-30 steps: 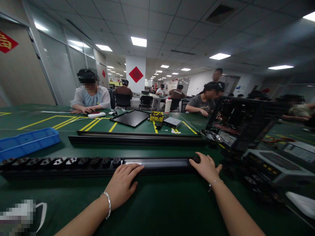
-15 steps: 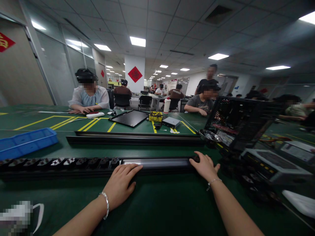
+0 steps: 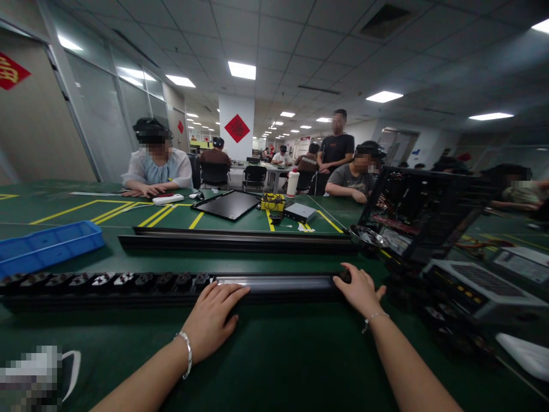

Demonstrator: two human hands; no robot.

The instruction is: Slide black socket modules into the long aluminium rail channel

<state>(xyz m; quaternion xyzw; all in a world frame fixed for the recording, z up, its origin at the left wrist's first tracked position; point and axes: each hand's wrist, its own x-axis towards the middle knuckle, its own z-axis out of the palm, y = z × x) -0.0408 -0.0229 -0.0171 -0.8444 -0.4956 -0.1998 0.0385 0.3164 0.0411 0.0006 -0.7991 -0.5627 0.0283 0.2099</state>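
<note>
A long black power strip [image 3: 141,297] lies across the green table before me, with a row of sockets [image 3: 165,280] along its left part and a smooth, shiny channel [image 3: 278,284] on its right. My left hand [image 3: 214,312] rests on the strip where the sockets end, its fingers stretched over the channel and its thumb apart. At the channel's right end my right hand [image 3: 362,292] has thumb and forefinger around a small black part [image 3: 345,276], mostly covered by the fingers. Whether that part is fixed to the strip I cannot tell.
Behind the strip lie long black rails [image 3: 240,241]. A blue bin [image 3: 51,243] is at left. To the right are a metal bowl [image 3: 368,236], an open computer case [image 3: 424,200] and a power supply unit [image 3: 484,289]. Co-workers sit across the table.
Both hands keep their places on the strip. The view has shifted slightly, and a standing person in the background has moved left.
</note>
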